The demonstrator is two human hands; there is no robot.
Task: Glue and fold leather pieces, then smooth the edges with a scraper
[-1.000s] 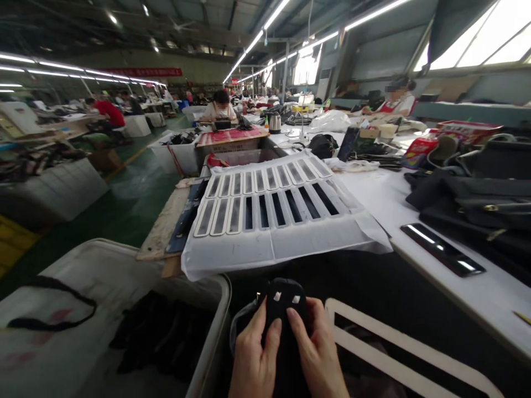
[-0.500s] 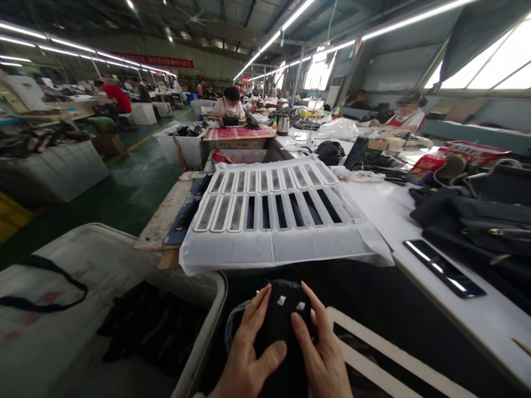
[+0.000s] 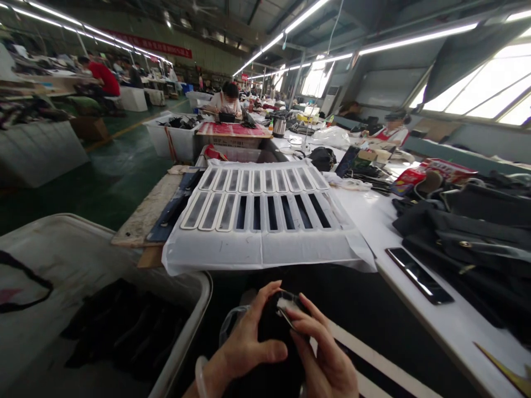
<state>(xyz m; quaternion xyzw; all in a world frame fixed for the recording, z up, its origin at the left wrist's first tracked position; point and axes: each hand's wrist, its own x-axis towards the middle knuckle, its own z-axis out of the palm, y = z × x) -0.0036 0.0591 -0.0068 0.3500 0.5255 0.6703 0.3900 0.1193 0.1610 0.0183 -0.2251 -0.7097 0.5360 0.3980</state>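
Black piece (image 3: 269,327) lies between both hands, on the near side of the white sheet (image 3: 215,249). Left hand (image 3: 244,347) loosely open against its edge; right hand (image 3: 329,356) curled, gripping near the pale patch (image 3: 287,304). Apparently fine fingerwork, calling for steady support.

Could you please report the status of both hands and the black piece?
Left hand cupped around black piece; right hand gripping by its white patch; pale frame close beside right hand.
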